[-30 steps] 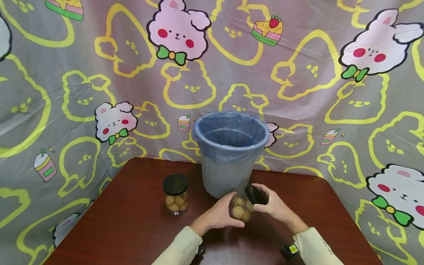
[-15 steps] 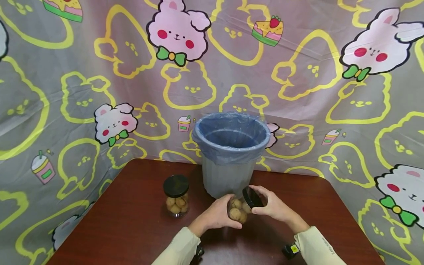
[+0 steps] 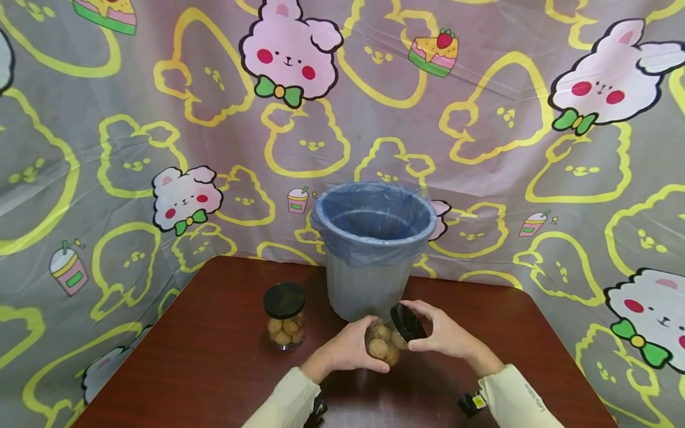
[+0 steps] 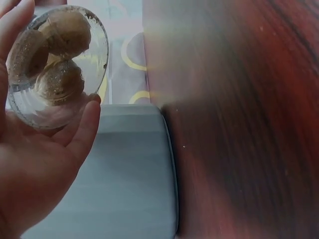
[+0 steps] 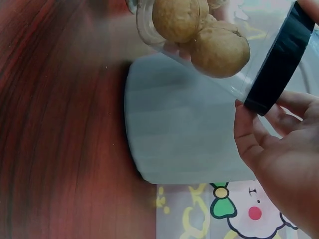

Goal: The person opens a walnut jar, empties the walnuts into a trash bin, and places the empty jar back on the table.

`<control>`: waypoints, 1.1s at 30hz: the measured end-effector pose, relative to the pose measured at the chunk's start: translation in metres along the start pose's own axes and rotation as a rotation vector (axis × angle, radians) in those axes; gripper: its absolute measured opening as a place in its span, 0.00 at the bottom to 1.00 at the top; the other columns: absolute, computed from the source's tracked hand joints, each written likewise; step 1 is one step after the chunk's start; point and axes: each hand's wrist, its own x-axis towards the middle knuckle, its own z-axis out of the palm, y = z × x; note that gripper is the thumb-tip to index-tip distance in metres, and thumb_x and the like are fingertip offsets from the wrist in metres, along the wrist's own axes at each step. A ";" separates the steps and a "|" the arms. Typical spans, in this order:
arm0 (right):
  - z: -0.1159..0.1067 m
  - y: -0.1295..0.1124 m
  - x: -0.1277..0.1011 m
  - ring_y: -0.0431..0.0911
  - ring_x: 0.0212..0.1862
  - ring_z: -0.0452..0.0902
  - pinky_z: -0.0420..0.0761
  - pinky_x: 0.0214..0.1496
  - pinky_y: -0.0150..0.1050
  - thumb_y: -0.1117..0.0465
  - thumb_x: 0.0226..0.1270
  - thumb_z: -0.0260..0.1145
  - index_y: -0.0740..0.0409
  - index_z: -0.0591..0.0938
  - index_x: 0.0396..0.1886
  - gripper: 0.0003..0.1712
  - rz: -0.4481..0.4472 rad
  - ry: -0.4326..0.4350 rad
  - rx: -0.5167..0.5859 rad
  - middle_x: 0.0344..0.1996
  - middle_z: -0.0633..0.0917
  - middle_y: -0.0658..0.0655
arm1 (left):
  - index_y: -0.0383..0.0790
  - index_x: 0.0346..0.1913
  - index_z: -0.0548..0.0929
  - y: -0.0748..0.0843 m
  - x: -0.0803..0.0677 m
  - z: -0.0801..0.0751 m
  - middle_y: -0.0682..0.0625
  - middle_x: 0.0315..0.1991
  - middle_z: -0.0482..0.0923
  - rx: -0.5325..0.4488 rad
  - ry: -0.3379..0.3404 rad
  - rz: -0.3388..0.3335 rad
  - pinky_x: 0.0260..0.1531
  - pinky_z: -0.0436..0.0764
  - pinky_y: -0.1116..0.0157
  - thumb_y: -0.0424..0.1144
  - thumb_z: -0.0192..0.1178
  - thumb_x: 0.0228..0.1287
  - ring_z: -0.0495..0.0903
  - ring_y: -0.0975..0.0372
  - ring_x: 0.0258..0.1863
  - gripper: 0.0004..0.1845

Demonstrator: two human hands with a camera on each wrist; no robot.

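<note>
My left hand grips the body of a clear jar near its base. Inside the jar are several walnuts. The jar is tilted on its side above the table, its black lid toward the right. My right hand holds that lid by its edge, fingers and thumb on opposite sides. In the right wrist view the lid sits on the jar's mouth. The left wrist view shows the jar's round base within the left hand. A second lidded jar of walnuts stands upright to the left.
A grey bin lined with a blue plastic bag stands just behind the hands. The dark red wooden table reaches back to a patterned cloth that hangs behind and at both sides.
Both hands have shifted slightly left and down with the jar between them. The lid has stayed at the jar's mouth. The second jar and the bin have not moved.
</note>
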 end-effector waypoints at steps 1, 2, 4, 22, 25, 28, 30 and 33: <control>0.000 0.000 0.000 0.55 0.50 0.71 0.73 0.52 0.41 0.55 0.50 0.74 0.57 0.68 0.65 0.42 -0.001 -0.007 0.001 0.53 0.76 0.54 | 0.38 0.63 0.68 0.000 0.000 -0.001 0.49 0.57 0.73 -0.011 -0.008 0.001 0.54 0.71 0.62 0.58 0.75 0.39 0.72 0.63 0.53 0.49; 0.000 -0.001 0.000 0.54 0.50 0.71 0.73 0.52 0.40 0.55 0.50 0.74 0.57 0.68 0.65 0.42 -0.003 -0.013 0.003 0.53 0.76 0.54 | 0.38 0.63 0.68 0.000 0.000 -0.001 0.50 0.57 0.73 -0.020 -0.015 0.003 0.54 0.71 0.62 0.58 0.75 0.39 0.72 0.64 0.53 0.48; 0.000 -0.002 -0.001 0.53 0.50 0.71 0.73 0.52 0.40 0.56 0.50 0.74 0.58 0.67 0.66 0.43 -0.012 -0.029 0.011 0.54 0.75 0.54 | 0.38 0.62 0.68 -0.001 -0.001 -0.002 0.51 0.56 0.73 -0.034 -0.031 0.008 0.54 0.71 0.63 0.57 0.75 0.39 0.72 0.65 0.52 0.48; 0.004 -0.005 -0.001 0.57 0.63 0.61 0.67 0.60 0.43 0.55 0.59 0.69 0.62 0.57 0.71 0.45 0.105 -0.070 0.023 0.66 0.64 0.62 | 0.37 0.63 0.67 -0.004 -0.002 0.000 0.49 0.58 0.72 -0.014 -0.002 0.002 0.55 0.70 0.61 0.56 0.75 0.39 0.71 0.61 0.55 0.48; 0.009 -0.004 -0.001 0.57 0.58 0.65 0.72 0.54 0.49 0.55 0.61 0.67 0.65 0.59 0.69 0.42 0.108 -0.032 0.030 0.62 0.67 0.64 | 0.36 0.63 0.67 -0.003 -0.002 0.001 0.48 0.58 0.71 -0.007 0.018 -0.009 0.54 0.71 0.60 0.57 0.75 0.39 0.71 0.60 0.55 0.49; 0.011 -0.004 0.000 0.57 0.54 0.69 0.74 0.51 0.49 0.56 0.62 0.67 0.68 0.61 0.67 0.40 0.086 -0.007 0.027 0.58 0.70 0.65 | 0.36 0.64 0.66 -0.003 -0.002 0.002 0.47 0.58 0.71 -0.008 0.031 -0.020 0.54 0.71 0.59 0.56 0.75 0.39 0.71 0.59 0.55 0.50; 0.011 -0.004 0.001 0.56 0.52 0.70 0.75 0.49 0.46 0.56 0.61 0.68 0.68 0.62 0.67 0.39 0.080 0.002 0.033 0.56 0.71 0.64 | 0.36 0.64 0.66 -0.003 -0.001 0.001 0.47 0.59 0.70 -0.010 0.033 -0.024 0.55 0.71 0.59 0.56 0.75 0.39 0.71 0.58 0.56 0.50; 0.008 -0.004 0.001 0.55 0.51 0.70 0.75 0.48 0.42 0.56 0.58 0.69 0.64 0.63 0.67 0.40 0.086 0.009 0.056 0.55 0.73 0.62 | 0.35 0.64 0.66 -0.003 -0.001 0.000 0.46 0.59 0.70 -0.019 0.027 -0.020 0.55 0.71 0.58 0.57 0.75 0.40 0.71 0.58 0.56 0.50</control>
